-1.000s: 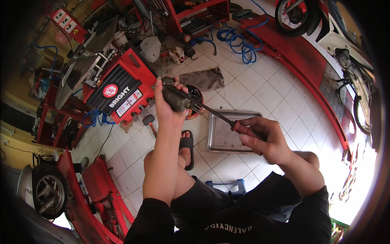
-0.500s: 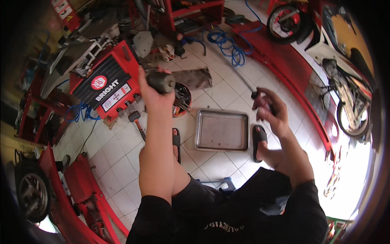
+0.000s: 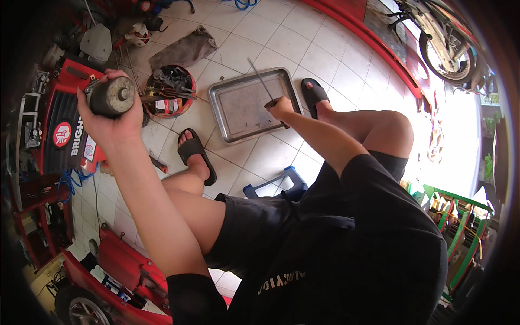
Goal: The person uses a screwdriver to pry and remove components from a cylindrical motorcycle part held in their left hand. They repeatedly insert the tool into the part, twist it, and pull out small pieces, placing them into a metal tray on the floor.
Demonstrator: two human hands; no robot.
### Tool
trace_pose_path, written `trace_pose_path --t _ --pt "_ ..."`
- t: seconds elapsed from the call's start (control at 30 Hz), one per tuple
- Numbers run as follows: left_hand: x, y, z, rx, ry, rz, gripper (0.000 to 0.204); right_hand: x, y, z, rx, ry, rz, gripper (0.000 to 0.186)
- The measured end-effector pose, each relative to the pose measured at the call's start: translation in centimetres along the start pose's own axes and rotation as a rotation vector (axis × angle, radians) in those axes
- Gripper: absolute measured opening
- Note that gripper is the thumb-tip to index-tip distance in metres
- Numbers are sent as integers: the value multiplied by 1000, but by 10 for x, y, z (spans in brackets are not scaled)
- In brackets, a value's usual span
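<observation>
Raised at the left, my left hand [image 3: 116, 129] is wrapped round a cylindrical metal motor [image 3: 112, 97]. The motor is dull grey and worn, and a small round boss on its end face points toward me. My right hand [image 3: 281, 109] grips a screwdriver [image 3: 260, 79] by its dark handle, the long thin shaft slanting up and away to the left. Below that hand a shallow metal tray [image 3: 259, 134] lies on the tiles between my feet. Several small dark screws [image 3: 247, 124] are in the tray near its close edge.
A round red tub [image 3: 189, 86] of tools stands left of the tray, with a grey cloth [image 3: 184, 49] behind it. A red-and-black machine [image 3: 64, 103] is at far left. A blue stool [image 3: 292, 181] is under me. A red ramp [image 3: 374, 43] and motorcycle [image 3: 447, 51] are at upper right.
The view has swung, shifting the tray and tub up and left. My right hand has come in from the right, over the tray, with the screwdriver. My left hand still holds the motor.
</observation>
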State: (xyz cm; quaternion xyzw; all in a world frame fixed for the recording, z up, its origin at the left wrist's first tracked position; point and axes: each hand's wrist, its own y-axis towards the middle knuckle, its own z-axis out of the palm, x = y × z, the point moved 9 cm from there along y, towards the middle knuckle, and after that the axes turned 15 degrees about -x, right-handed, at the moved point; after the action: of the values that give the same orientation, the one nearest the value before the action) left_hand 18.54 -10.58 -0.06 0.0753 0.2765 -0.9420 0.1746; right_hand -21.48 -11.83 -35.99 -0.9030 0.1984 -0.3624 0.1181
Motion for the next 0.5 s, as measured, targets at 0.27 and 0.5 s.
trace_pose_path --t 0.27,0.5 --pt "29 2 3 17 85 -127 48 -46 -31 88 13 -359 136 22" --pt "55 8 -5 12 137 -175 50 -32 -15 86 2 -541 26 23"
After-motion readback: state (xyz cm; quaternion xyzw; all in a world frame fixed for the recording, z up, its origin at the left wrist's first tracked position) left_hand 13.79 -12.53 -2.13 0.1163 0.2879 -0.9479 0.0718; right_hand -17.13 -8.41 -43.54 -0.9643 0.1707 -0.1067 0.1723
